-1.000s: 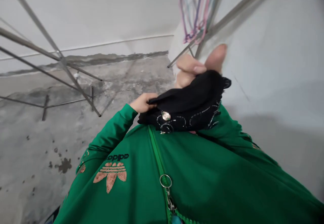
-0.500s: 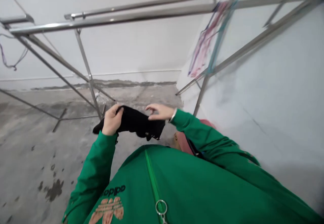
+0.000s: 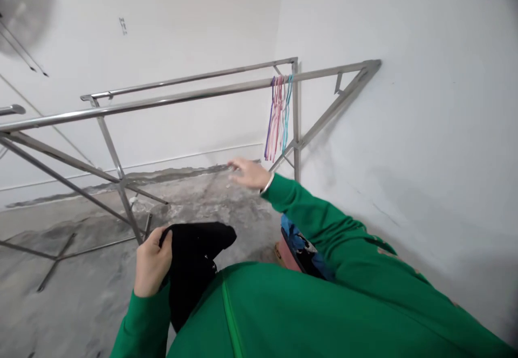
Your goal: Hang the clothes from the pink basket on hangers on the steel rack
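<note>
a: what's the left grip (image 3: 152,263) doing?

b: it's closed on a black cloth (image 3: 194,261), with the fingers curled around one edge. the cloth is bunched at the top and hangs down in front of the green track jacket (image 3: 324,315), its lower end partly behind the jacket's front in this view. i can't tell what kind of garment it is.

a: and the right grip (image 3: 249,173)?

b: wide open, fingers loosely spread, holding nothing. it's raised out ahead of the person, over the concrete floor (image 3: 81,271) and near the steel rack (image 3: 162,96). i can't tell if it touches anything.

a: what's on the rack?

b: a small bunch of coloured hangers (image 3: 277,119), purple, pink and blue, hanging together on the front rail beside an upright.

a: anything else close by?

b: a white wall (image 3: 404,77) runs along the right of the rack, and a blue-and-pink patterned item (image 3: 301,250) shows just under the right sleeve, though it's too partly hidden to name.
</note>
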`<action>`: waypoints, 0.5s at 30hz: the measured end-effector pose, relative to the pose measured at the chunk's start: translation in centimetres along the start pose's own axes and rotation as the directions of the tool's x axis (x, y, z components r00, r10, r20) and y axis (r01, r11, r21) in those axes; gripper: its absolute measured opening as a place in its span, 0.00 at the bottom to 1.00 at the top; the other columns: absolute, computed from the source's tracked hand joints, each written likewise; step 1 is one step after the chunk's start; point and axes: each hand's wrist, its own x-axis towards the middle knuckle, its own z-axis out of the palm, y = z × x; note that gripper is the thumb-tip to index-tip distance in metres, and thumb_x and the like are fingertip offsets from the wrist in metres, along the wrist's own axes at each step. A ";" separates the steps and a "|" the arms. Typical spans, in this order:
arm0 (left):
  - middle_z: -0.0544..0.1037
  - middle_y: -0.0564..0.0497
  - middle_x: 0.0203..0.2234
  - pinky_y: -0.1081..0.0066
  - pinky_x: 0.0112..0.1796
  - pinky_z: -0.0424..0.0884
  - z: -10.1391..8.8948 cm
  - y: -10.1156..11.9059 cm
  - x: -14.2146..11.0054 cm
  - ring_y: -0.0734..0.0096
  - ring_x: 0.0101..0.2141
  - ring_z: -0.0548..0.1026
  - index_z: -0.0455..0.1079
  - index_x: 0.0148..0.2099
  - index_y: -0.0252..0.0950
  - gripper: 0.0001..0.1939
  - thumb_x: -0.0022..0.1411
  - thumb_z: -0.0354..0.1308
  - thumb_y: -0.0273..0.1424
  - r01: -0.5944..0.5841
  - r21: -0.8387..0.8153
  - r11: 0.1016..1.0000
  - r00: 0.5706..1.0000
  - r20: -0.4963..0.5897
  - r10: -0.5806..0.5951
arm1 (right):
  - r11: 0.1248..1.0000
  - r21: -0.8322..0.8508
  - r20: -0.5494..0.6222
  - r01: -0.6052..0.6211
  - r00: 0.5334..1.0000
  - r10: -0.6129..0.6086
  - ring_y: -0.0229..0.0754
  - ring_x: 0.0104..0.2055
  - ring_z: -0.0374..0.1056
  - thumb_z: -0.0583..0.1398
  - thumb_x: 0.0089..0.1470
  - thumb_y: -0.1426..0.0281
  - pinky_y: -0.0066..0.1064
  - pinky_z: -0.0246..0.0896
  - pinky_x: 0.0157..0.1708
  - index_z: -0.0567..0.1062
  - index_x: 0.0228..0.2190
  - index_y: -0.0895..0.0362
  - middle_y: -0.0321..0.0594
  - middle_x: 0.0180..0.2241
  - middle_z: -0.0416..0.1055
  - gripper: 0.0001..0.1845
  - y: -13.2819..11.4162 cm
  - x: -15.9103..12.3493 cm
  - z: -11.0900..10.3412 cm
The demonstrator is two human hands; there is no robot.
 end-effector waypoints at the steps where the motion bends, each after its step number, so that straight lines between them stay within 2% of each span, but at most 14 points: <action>1: 0.80 0.50 0.28 0.70 0.34 0.70 0.5 0.1 0.0 0.61 0.33 0.78 0.72 0.35 0.39 0.17 0.55 0.49 0.44 0.012 -0.010 1.000 1.000 0.012 -0.012 | 0.985 -0.123 -0.136 -0.123 0.985 0.106 0.44 0.43 0.70 0.57 0.56 0.64 0.35 0.63 0.45 0.69 0.48 0.62 0.50 0.46 0.71 0.20 0.9 0.9 -2.5; 3: 0.80 0.50 0.28 0.69 0.35 0.70 1.7 0.4 0.1 0.60 0.34 0.78 0.72 0.35 0.40 0.16 0.54 0.50 0.44 0.024 -0.023 0.999 0.998 0.055 -0.023 | 0.873 -0.331 -0.331 -0.359 0.910 0.249 0.50 0.45 0.69 0.54 0.59 0.58 0.39 0.62 0.44 0.71 0.46 0.62 0.53 0.45 0.72 0.22 2.9 3.0 -6.7; 5: 0.80 0.49 0.29 0.68 0.36 0.70 3.0 0.8 0.2 0.59 0.35 0.78 0.72 0.35 0.40 0.16 0.54 0.49 0.43 0.035 -0.033 0.999 0.994 0.106 -0.031 | 0.725 -0.474 -0.387 -0.499 0.858 0.338 0.55 0.47 0.69 0.53 0.59 0.54 0.42 0.62 0.45 0.72 0.46 0.65 0.58 0.45 0.71 0.27 5.1 4.8 -9.6; 6: 0.80 0.49 0.29 0.68 0.36 0.70 3.5 1.0 0.2 0.58 0.36 0.78 0.72 0.35 0.40 0.16 0.54 0.49 0.43 0.039 -0.039 0.998 0.991 0.129 -0.033 | 0.662 -0.530 -0.373 -0.530 0.847 0.379 0.57 0.48 0.69 0.54 0.58 0.54 0.43 0.62 0.45 0.73 0.46 0.67 0.60 0.45 0.72 0.28 6.2 5.5 -10.5; 8: 0.80 0.50 0.29 0.67 0.38 0.69 4.4 1.3 0.2 0.58 0.37 0.78 0.71 0.35 0.40 0.16 0.55 0.48 0.44 0.047 -0.051 0.998 0.986 0.161 -0.038 | 0.578 -0.617 -0.299 -0.535 0.838 0.456 0.57 0.50 0.68 0.56 0.58 0.57 0.42 0.62 0.46 0.74 0.45 0.68 0.61 0.46 0.72 0.26 8.0 6.6 -11.5; 10: 0.80 0.50 0.30 0.66 0.39 0.69 5.0 1.6 0.1 0.57 0.38 0.78 0.71 0.35 0.41 0.16 0.56 0.48 0.44 0.057 -0.060 0.997 0.984 0.175 -0.045 | 0.542 -0.669 -0.211 -0.509 0.829 0.518 0.56 0.52 0.68 0.56 0.57 0.64 0.42 0.61 0.47 0.75 0.44 0.66 0.59 0.46 0.72 0.20 9.3 7.1 -11.7; 12: 0.80 0.49 0.30 0.66 0.39 0.69 5.4 1.8 0.0 0.57 0.39 0.78 0.70 0.35 0.41 0.15 0.56 0.48 0.44 0.067 -0.062 0.996 0.982 0.179 -0.055 | 0.531 -0.686 -0.169 -0.498 0.819 0.548 0.56 0.52 0.68 0.57 0.55 0.69 0.43 0.61 0.48 0.76 0.45 0.65 0.59 0.47 0.72 0.18 10.0 7.3 -11.7; 15: 0.81 0.50 0.32 0.67 0.39 0.69 5.7 2.0 -0.2 0.57 0.40 0.78 0.70 0.36 0.41 0.15 0.57 0.47 0.43 0.070 -0.063 0.996 0.980 0.192 -0.056 | 0.546 -0.668 -0.179 -0.506 0.821 0.542 0.57 0.52 0.68 0.58 0.52 0.70 0.44 0.60 0.49 0.75 0.46 0.64 0.60 0.46 0.73 0.20 10.4 7.2 -11.9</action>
